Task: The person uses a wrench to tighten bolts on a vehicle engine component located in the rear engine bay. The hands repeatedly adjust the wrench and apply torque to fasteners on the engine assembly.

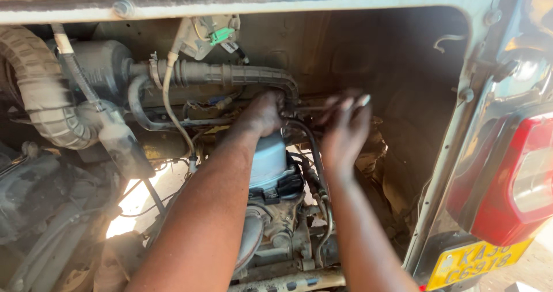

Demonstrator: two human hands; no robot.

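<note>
I look into the open rear engine bay of a small vehicle. My left hand (264, 112) is closed over the top of a pale blue-grey canister (267, 162) in the middle of the bay, just under the black rubber hose (242, 74). Beside it, my right hand (344, 127) is blurred, its fingers bunched around the end of a thin black hose (309, 142) that curves down to the right of the canister. What the fingertips pinch is hidden.
A ribbed grey duct (43, 96) curves at the left beside a dusty round housing (101, 64). A green connector (221, 35) hangs at the top. At the right are the red tail lamp (512, 182) and a yellow plate (475, 260).
</note>
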